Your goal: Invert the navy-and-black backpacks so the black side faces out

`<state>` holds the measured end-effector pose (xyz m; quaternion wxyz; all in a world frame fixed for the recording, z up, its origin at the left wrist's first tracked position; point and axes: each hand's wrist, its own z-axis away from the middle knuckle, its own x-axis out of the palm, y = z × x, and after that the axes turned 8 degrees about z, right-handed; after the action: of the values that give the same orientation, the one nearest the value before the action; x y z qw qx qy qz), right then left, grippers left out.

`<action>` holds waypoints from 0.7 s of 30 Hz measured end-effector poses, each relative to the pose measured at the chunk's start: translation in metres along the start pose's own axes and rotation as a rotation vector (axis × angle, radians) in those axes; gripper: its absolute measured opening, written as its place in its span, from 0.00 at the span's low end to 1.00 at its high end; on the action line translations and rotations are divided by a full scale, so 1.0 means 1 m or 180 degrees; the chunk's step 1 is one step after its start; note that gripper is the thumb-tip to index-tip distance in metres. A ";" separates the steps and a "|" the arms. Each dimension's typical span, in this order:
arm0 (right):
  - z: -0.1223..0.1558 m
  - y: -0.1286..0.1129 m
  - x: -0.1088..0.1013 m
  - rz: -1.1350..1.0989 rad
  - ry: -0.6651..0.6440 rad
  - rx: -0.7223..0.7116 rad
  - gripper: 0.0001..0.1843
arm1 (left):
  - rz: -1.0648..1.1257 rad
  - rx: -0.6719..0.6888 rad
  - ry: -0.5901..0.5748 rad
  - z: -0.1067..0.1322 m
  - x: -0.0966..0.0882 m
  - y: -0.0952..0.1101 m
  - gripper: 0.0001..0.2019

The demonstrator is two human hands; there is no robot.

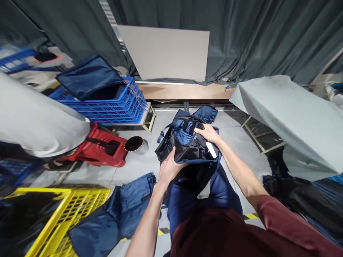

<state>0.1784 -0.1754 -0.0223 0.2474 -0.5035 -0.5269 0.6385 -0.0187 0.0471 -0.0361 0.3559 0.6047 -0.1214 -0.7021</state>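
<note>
In front of my legs is a navy and black backpack (187, 146) with its mouth spread and dark lining showing. My left hand (169, 168) grips the near left edge, thumb laid over the black fabric. On the far right side, my right hand (209, 134) has its thumb and fingers closed on the bag's cloth beside a shiny blue panel. A white tag (211, 150) hangs just below that hand. One strap with a buckle sticks out at the left. The fingers beneath the fabric are partly hidden.
At left, blue crates (107, 110) hold navy cloth; a person in a white top sits near a red plastic stool (107, 146) and a bin (136, 145). Navy bags (134, 203) lie beside a yellow crate (91, 194). A cloth-covered table (292, 114) stands right, dark bags (302, 200) below.
</note>
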 end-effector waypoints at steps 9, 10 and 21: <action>0.044 0.018 -0.014 -0.0459 0.0846 0.0871 0.27 | -0.0638 0.0138 -0.0071 -0.013 -0.020 0.028 0.43; 0.044 0.009 -0.016 -0.0357 0.0834 0.0746 0.25 | -0.0585 0.0083 -0.0053 -0.012 -0.021 0.026 0.40; -0.013 0.039 0.024 0.0191 0.0538 0.1101 0.18 | -0.0557 -0.0263 -0.0397 -0.043 -0.008 0.012 0.34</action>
<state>0.1895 -0.1627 -0.0668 0.3544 -0.5208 -0.3715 0.6820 0.0263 0.0548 -0.0337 0.3095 0.5529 -0.0610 -0.7712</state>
